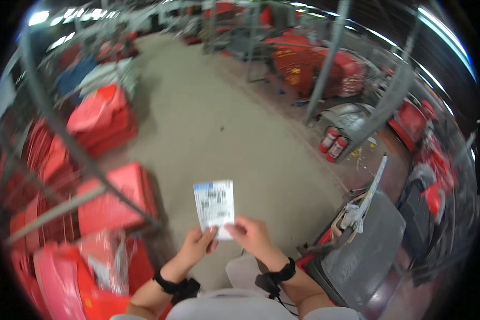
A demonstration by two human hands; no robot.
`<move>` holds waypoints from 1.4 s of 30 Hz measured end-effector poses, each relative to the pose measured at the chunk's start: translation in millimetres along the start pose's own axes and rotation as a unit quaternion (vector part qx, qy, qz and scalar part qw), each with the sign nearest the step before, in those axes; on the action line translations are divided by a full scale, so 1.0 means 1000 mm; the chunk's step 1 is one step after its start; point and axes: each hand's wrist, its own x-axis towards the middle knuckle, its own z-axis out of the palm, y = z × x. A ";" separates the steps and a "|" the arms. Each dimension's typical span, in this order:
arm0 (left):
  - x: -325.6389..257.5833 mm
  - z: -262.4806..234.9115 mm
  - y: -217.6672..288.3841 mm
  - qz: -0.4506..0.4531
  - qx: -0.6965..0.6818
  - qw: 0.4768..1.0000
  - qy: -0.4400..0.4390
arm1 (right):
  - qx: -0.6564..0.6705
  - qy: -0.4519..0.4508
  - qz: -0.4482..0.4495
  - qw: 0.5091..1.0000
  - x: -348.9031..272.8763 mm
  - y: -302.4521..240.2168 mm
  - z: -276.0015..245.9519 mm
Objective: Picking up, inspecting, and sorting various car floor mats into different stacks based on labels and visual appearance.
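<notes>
A white printed paper slip (214, 202) with a blue patch at its top left corner is held up in front of me, over the floor. My left hand (199, 242) pinches its lower left corner, thumb on top. At the lower right edge my right hand (249, 234) has its thumb and fingers closed on the same slip. Both wrists wear black straps with small dark devices. Print covers the slip's face, and its lower corners are partly hidden by my fingers.
Stacks of red folded sheets (114, 194) line the left, behind grey metal bars (85, 160). Two fire extinguishers (333, 144) stand right, by a grey post. A dark grey panel (357, 250) with a metal tool-like piece lies near right. A concrete aisle (186, 106) runs ahead.
</notes>
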 end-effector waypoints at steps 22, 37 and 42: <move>0.472 -0.364 -0.166 -0.317 0.660 0.681 0.024 | -0.361 -0.215 0.497 0.759 0.317 0.624 -0.238; 1.125 -0.392 -0.007 -0.119 0.545 0.815 0.155 | -0.306 -0.231 0.582 0.717 0.709 0.783 -0.303; 1.080 -0.498 -0.083 -0.239 0.658 0.703 0.127 | -0.153 0.030 0.420 0.894 1.137 0.816 -0.269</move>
